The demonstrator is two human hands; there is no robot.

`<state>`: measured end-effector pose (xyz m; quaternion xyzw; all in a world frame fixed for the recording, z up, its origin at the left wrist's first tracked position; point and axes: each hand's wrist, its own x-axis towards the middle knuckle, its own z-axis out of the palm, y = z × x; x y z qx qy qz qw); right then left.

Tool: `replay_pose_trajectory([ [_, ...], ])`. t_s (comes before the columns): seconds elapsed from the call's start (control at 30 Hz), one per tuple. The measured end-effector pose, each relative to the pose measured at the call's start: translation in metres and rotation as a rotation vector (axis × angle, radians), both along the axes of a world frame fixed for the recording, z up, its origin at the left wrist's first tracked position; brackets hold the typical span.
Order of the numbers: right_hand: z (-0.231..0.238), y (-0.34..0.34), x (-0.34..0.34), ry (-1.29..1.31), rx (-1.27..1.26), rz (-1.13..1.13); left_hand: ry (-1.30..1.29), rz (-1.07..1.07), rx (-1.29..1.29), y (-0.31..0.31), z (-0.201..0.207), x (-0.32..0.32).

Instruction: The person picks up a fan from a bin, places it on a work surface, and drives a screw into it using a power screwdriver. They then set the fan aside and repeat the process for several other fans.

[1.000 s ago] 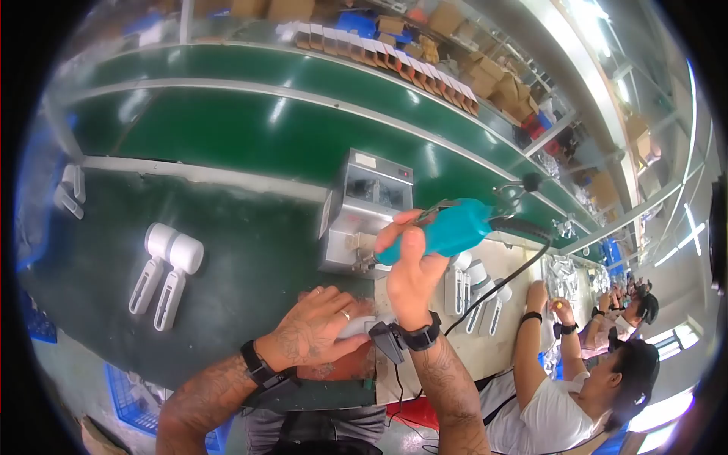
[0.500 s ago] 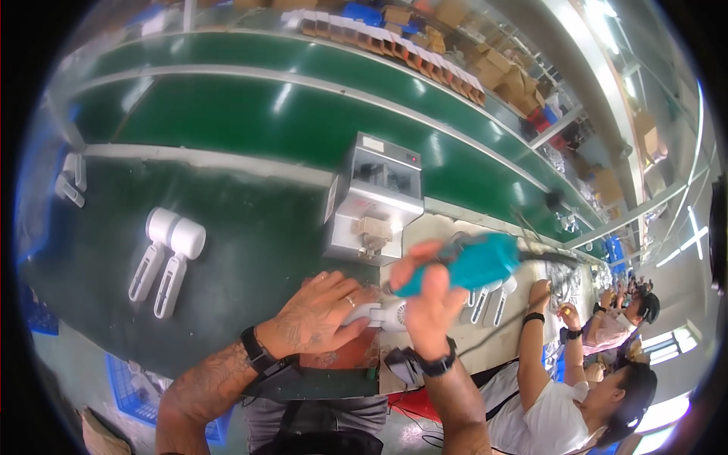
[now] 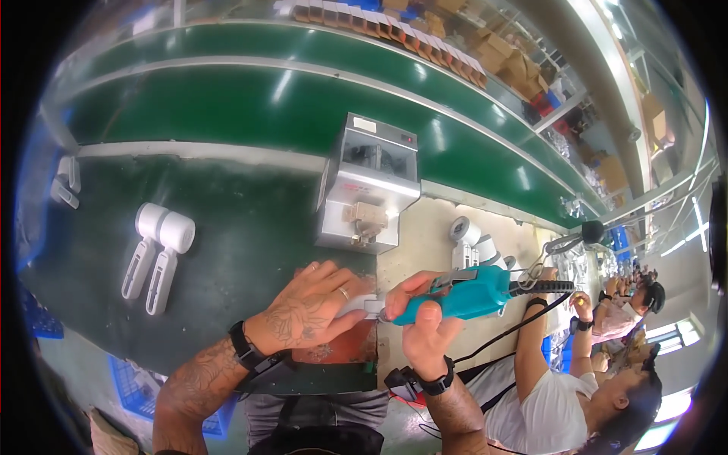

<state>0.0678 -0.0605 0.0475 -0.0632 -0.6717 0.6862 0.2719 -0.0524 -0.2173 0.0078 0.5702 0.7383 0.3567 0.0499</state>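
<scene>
My right hand (image 3: 421,322) grips a teal electric screwdriver (image 3: 462,293) held almost level, its tip pointing left at a small white part (image 3: 362,305). My left hand (image 3: 307,309) lies flat over that part and presses it down on a reddish-brown mat (image 3: 343,349) at the bench's near edge. Most of the part is hidden under my fingers. A black cable (image 3: 531,322) runs from the screwdriver's rear toward the right.
A grey metal machine box (image 3: 368,186) stands just behind my hands. Two white handheld devices (image 3: 158,250) lie on the green bench at left. More white devices (image 3: 472,241) stand at right. Co-workers (image 3: 599,379) sit along the bench at right. A green conveyor (image 3: 303,91) runs behind.
The screwdriver has come down from a raised, tilted position to almost level at the white part. My left hand stays on the part. The view has shifted slightly.
</scene>
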Motion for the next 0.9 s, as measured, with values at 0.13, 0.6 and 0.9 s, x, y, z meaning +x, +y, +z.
replay_pose_trajectory([
  [0.13,-0.005,-0.003,-0.003,0.036,-0.020,0.004,0.041,0.009,-0.008,0.002,0.000,0.000],
  [0.6,-0.030,-0.004,0.015,0.037,0.122,-0.063,0.130,-0.046,0.121,-0.003,0.004,0.006],
  [0.9,0.020,-0.032,0.088,0.278,-0.164,-0.201,0.013,0.341,-0.030,-0.088,0.001,0.053],
])
